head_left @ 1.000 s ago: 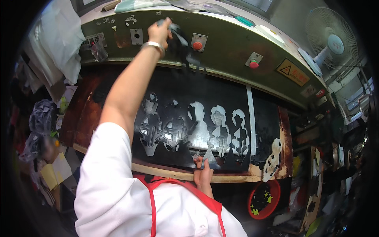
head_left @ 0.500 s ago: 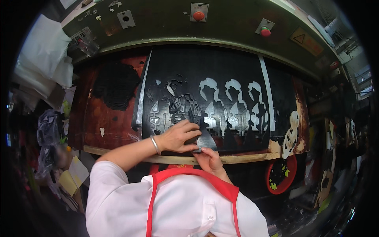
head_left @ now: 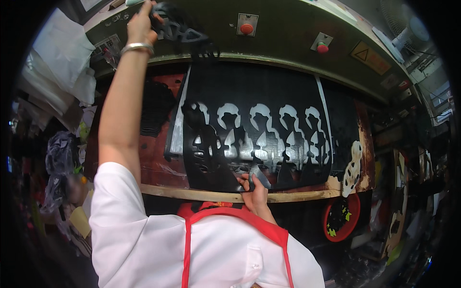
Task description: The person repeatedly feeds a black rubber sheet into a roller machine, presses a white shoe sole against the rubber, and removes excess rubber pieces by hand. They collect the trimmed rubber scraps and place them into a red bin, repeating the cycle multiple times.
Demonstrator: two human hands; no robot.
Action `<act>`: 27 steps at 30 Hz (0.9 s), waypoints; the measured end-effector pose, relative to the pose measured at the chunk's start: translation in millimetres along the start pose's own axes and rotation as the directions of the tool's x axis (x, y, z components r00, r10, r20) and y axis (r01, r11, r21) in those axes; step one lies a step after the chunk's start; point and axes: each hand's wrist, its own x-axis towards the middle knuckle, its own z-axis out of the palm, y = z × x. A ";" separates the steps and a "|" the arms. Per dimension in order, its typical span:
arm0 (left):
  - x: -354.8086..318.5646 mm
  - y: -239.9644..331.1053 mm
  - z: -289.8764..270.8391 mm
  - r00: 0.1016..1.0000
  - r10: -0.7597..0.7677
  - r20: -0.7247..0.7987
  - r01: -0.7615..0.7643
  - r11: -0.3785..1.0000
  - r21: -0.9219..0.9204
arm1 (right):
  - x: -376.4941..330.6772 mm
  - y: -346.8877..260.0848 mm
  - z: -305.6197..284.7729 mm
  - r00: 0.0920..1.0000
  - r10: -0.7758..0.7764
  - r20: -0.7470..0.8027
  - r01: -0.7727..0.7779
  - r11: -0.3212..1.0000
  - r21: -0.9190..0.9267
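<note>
Hands first: left hand (head_left: 140, 21) is stretched way up to the far left, arm fully extended, fingers clenched around a floppy black cut-out piece (head_left: 180, 30) with open triangular holes in it. That piece sits up against the green machine panel (head_left: 288, 43), dangling to the right of the hand. Silver bracelet (head_left: 137, 47) on that wrist.

Right hand (head_left: 255, 192) is down low near the middle, at the near edge of the big black sheet (head_left: 254, 96). It's pinching a small dark scrap (head_left: 259, 176) right at the sheet's bottom edge, thumb and fingers closed on it, though I can't tell if the scrap is loose or part of the sheet.

The black sheet is spread over a rusty reddish cutting board (head_left: 158, 163) and has a row of identical bottle-ish shapes punched out of it, pale surface showing through the holes. A pale wooden strip (head_left: 211, 196) runs along the near side of the board, just under the right hand.

Other bits: two red buttons (head_left: 247, 29) on the green panel, a red bin (head_left: 342, 218) with black offcuts at the near right, white plastic bags (head_left: 62, 62) hanging at the far left. Person wears a white shirt and a red apron (head_left: 230, 225).
</note>
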 end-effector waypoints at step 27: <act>-189.5 -25.4 -64.6 0.981 -0.176 0.087 0.122 0.892 0.434 | -2.7 44.4 39.7 0.876 -0.379 0.298 0.373 0.141 -0.917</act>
